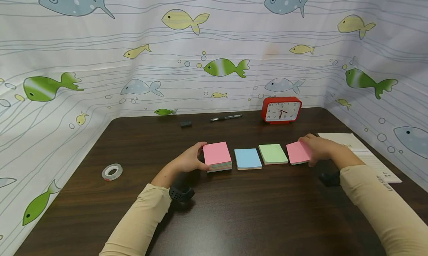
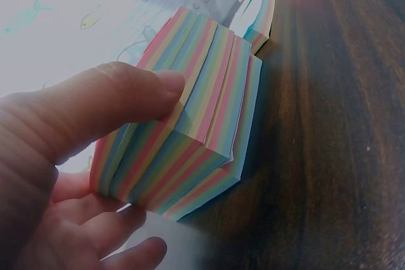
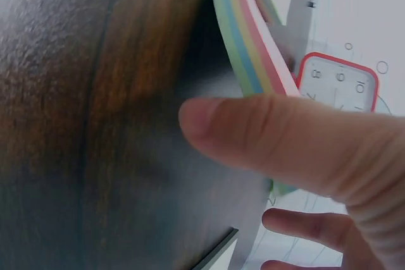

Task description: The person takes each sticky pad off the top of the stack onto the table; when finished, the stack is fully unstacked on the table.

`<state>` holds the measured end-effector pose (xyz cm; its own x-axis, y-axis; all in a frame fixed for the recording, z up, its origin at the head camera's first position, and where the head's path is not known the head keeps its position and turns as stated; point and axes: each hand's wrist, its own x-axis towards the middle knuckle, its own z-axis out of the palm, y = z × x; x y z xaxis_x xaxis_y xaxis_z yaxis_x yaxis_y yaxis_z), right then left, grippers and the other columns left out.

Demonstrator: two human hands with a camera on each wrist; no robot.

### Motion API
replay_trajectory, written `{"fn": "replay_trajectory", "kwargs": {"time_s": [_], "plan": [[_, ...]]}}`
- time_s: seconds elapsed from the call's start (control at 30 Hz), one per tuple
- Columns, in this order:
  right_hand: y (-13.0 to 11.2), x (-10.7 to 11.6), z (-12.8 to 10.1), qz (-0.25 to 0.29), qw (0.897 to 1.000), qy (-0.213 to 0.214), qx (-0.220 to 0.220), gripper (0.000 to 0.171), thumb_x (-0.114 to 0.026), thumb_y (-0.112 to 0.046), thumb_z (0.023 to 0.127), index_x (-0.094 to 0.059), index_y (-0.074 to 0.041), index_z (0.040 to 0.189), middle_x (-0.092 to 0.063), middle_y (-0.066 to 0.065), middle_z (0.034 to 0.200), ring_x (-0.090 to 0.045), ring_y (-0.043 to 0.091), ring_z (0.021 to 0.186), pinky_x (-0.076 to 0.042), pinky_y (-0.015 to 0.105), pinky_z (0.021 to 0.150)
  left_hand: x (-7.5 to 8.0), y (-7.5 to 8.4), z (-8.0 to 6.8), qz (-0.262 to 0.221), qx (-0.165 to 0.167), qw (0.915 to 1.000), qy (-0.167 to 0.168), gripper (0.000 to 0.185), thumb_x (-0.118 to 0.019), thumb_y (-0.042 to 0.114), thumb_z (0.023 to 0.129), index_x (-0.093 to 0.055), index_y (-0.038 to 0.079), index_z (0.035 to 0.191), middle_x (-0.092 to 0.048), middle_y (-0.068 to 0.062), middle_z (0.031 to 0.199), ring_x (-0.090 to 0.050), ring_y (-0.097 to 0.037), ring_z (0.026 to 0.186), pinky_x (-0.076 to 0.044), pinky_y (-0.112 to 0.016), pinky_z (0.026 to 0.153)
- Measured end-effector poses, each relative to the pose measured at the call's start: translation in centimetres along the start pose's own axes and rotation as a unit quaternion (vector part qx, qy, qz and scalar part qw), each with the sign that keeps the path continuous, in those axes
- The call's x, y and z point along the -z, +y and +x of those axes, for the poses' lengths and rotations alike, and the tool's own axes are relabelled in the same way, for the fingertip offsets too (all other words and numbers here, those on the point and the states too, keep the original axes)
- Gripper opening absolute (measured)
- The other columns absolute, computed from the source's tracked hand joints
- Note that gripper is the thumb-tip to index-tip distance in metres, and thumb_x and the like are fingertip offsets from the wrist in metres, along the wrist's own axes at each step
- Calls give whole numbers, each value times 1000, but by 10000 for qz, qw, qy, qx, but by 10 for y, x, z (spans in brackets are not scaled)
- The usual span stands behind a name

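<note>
left hand fingers grip thick pink-topped pad (lying flat) | right hand fingers pinch thin pink pad

1. Pink-topped thick note pad, edges striped pink, blue, green and yellow.
2. Blue-topped pad; green-topped pad; second pink-topped pad.
3. Dark brown wood-grain table.
4. Red clock, white face.
5. White backdrop patterned with green, yellow and grey-blue fish, thin wavy lines.
6. Beige sleeves.
7. Black pen.
</note>
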<state>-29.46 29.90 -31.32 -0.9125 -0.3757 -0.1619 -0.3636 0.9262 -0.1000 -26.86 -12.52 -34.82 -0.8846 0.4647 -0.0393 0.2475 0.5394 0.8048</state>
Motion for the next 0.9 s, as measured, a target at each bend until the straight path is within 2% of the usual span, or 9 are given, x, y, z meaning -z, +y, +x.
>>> {"fn": "replay_trajectory", "kwargs": {"time_s": [0.2,0.37,0.6,0.9], "plan": [[-1,-4,5,-186,9992,-73,-350,92,-84,-14,50,-36,6,125,-35,29,120,-36,49,103,-33,60,78,0,1,0,-61,10,10000,-28,93,-75,16,66,-16,-1,136,-19,-16,139,-22,-29,126,-24,-40,98],[-4,-2,8,-321,9980,200,-498,91,-81,-10,55,-31,4,130,-30,28,125,-30,49,103,-36,60,72,0,2,0,-63,44,10000,-17,92,-75,14,66,-17,-2,136,-20,-17,139,-23,-29,126,-24,-41,98],[-18,3,13,-169,9989,294,-333,85,-76,-14,63,-29,3,132,-30,29,128,-29,47,107,-32,62,77,-1,2,1,-71,-8,10000,23,93,-76,10,64,-17,-3,134,-24,-19,136,-25,-31,124,-25,-42,97],[-44,6,16,-273,9986,411,183,81,-76,-14,64,-32,2,131,-36,27,126,-30,47,110,-32,61,79,-3,0,2,-30,103,9999,22,101,-78,12,63,-11,-3,136,-21,-18,138,-24,-30,125,-26,-43,96]]}}
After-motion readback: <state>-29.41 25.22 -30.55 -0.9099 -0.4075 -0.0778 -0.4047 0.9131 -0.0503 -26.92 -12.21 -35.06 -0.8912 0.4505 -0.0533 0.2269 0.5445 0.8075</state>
